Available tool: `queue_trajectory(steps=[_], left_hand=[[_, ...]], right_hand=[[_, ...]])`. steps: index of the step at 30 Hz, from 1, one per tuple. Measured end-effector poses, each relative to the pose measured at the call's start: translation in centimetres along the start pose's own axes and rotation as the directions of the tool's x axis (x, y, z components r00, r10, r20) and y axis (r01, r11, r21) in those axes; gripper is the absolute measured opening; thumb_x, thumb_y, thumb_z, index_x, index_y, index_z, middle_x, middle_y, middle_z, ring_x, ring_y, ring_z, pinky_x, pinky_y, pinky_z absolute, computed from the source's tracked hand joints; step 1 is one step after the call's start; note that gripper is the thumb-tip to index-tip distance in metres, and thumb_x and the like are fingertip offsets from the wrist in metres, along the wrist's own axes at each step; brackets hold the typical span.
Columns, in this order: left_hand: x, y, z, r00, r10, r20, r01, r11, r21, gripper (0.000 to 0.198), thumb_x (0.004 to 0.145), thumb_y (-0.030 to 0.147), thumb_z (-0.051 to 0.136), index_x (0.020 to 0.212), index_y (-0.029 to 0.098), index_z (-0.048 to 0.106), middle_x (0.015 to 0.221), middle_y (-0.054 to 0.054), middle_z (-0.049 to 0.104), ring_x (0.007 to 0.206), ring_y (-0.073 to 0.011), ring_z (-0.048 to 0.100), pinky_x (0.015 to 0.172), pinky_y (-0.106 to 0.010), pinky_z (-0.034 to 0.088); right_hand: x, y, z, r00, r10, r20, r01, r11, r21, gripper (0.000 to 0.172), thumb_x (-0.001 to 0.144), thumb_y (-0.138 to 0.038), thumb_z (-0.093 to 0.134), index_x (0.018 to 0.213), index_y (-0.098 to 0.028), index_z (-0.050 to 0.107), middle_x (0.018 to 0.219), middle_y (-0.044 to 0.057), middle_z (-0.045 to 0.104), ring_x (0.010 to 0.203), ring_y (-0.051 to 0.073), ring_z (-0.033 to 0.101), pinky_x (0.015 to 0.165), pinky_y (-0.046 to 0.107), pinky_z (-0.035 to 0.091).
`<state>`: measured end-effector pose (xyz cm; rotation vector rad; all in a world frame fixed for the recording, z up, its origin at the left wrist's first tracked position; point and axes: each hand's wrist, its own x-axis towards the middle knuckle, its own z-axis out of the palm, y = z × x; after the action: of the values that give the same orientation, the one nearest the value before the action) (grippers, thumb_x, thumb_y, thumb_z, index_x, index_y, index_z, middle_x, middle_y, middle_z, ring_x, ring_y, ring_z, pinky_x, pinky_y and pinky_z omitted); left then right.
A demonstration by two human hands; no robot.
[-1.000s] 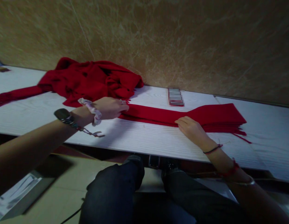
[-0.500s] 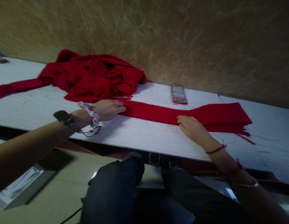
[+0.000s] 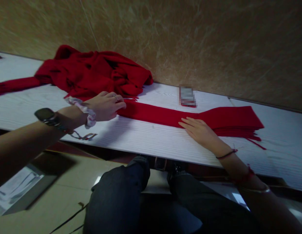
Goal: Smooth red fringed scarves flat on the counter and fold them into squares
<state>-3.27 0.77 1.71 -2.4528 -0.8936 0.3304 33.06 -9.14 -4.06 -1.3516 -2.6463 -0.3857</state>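
A red fringed cloth [image 3: 233, 120] lies folded in a long strip on the white table [image 3: 141, 138], wider and layered at its right end. My right hand [image 3: 198, 130] rests on the strip's near edge with its fingers spread. At the strip's left end is my left hand [image 3: 106, 105], its fingers curled together over the red fabric; what is between the fingertips is hidden. Behind my left hand a loose heap of red cloth [image 3: 92, 71] is piled against the wall, with one length trailing to the left.
A small blurred-out object [image 3: 187, 96] lies on the table near the brown marbled wall [image 3: 165, 39]. Below the table edge are my legs, a box with white contents [image 3: 17, 188] at the lower left, and dark cords on the floor.
My left hand has moved left and slightly up along the strip. My right hand has slid a little left, with its fingers more spread.
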Motion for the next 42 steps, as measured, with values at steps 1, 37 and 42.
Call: queue_trajectory(steps=[1,37,42], left_hand=[[0.1,0.1,0.3,1.000,0.011,0.022,-0.011,1.000,-0.012,0.026,0.080,0.017,0.045,0.105,0.016,0.055,0.109,-0.009,0.053,0.093,-0.0245,0.049,0.071,-0.035,0.038],[-2.4,-4.9,3.8,0.982,0.165,0.087,-0.162,0.986,-0.043,0.033,0.075,0.019,0.043,0.104,0.016,0.060,0.108,-0.007,0.058,0.101,-0.0218,0.044,0.088,-0.038,0.031],[-2.3,-4.7,2.5,0.989,0.129,-0.078,-0.139,0.979,-0.151,0.032,0.076,0.018,0.042,0.102,0.015,0.059,0.111,-0.008,0.057,0.104,-0.0225,0.042,0.092,-0.040,0.028]], right_hand=[[0.0,0.0,0.0,1.000,-0.004,0.010,0.004,1.000,-0.006,0.037,0.089,-0.018,0.035,0.124,-0.018,0.048,0.129,0.010,0.049,0.119,0.023,0.043,0.089,0.041,0.040],[0.0,0.1,0.6,0.999,0.009,-0.039,-0.006,0.998,0.062,0.037,0.085,-0.013,0.039,0.120,-0.016,0.052,0.124,0.009,0.053,0.116,0.021,0.045,0.093,0.040,0.038],[0.0,0.0,0.6,0.999,0.007,-0.053,-0.005,0.999,0.043,0.036,0.086,-0.014,0.037,0.118,-0.015,0.054,0.122,0.010,0.055,0.115,0.021,0.047,0.091,0.039,0.040]])
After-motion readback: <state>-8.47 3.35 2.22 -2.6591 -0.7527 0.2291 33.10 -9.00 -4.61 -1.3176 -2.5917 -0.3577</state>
